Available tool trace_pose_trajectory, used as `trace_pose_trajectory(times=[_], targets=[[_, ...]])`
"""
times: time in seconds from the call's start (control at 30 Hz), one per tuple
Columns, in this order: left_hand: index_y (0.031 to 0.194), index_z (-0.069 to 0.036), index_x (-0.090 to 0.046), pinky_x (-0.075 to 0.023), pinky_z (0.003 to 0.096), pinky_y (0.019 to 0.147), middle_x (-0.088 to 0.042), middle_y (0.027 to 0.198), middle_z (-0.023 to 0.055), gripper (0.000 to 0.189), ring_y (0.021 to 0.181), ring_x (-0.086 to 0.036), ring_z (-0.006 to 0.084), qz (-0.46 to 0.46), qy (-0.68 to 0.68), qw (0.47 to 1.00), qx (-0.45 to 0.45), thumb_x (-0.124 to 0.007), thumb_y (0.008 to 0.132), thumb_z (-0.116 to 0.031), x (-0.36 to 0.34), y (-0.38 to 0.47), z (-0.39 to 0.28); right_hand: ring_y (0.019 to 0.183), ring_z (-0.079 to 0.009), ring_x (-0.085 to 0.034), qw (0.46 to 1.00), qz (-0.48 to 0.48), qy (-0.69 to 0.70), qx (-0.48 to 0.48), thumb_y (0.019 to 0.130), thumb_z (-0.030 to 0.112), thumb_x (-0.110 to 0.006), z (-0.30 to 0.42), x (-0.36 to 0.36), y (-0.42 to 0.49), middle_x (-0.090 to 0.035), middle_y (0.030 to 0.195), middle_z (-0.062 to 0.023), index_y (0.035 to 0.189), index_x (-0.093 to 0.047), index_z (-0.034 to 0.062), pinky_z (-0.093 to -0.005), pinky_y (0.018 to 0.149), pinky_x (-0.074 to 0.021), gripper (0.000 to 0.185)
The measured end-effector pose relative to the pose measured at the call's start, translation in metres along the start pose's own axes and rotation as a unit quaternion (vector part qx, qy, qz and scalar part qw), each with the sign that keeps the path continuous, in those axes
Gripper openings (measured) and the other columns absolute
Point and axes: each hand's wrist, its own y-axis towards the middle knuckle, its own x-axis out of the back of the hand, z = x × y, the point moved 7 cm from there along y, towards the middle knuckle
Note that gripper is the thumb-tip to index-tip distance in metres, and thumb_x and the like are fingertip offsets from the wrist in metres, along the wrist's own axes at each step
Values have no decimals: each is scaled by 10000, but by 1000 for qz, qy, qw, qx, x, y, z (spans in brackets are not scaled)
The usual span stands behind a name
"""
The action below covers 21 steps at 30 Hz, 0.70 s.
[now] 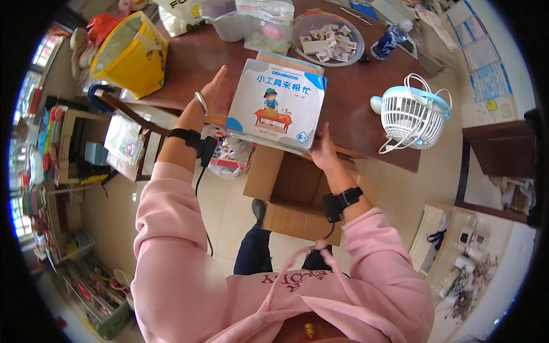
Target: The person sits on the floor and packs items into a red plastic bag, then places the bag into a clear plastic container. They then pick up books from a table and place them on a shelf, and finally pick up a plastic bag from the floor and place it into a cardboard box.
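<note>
A stack of thin picture books (276, 103) lies at the table's front edge, its top cover showing a drawn child at a red bench and some writing. My right hand (324, 149) is at the stack's lower right corner, thumb raised and fingers partly hidden by the books; whether it grips them is unclear. My left hand (213, 88) is to the left of the stack, apart from it, held edge-on with straight fingers and nothing in it. Below the near table edge, an open cardboard box (296, 184) stands on the floor with its flaps spread.
On the wooden table (360, 124) are a yellow bucket (150, 64), a clear plastic bag (268, 25), a round tub of small cards (328, 43), a bottle (391, 39) and a white fan (414, 113). A walking-stick-like curved handle (133, 112) crosses at left. A plastic bag (227, 152) hangs beside the box.
</note>
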Motion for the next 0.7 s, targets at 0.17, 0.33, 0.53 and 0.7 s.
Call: trace_pose_trajectory(times=[0.17,0.33,0.53,0.7], targets=[[1156,-31,-522,-450,455,814,-548,1165,160,791,1004,-541,291,54,78,994,52,-536,711,-685,-10,38,9,1190,-217,-415,995,60,53,66,896,564,-339,2,-39,-17,-408,1350,-24,1343,-358,132,-380,976,-351,621],[1123,-20,-543,-525,328,663,-633,997,125,606,775,-631,222,41,118,991,47,-669,722,-455,-15,47,22,1184,-225,-425,996,19,35,77,900,578,-303,9,-54,-32,-414,1335,-69,1349,-338,84,-374,980,-350,669],[1160,-45,-510,-478,404,832,-588,1069,147,540,936,-582,265,-12,116,991,65,-632,767,-396,-30,22,37,1173,-206,-441,999,-50,-16,15,871,631,-311,-6,-48,-56,-431,1319,-73,1350,-343,91,-372,929,-392,723],[1172,-61,-513,-493,410,802,-601,1064,140,567,917,-599,272,43,52,995,73,-629,760,-433,-44,-15,76,1211,-175,-397,997,-12,-72,-20,816,707,-321,-14,-37,-86,-389,1358,-25,1351,-359,157,-383,911,-401,768]])
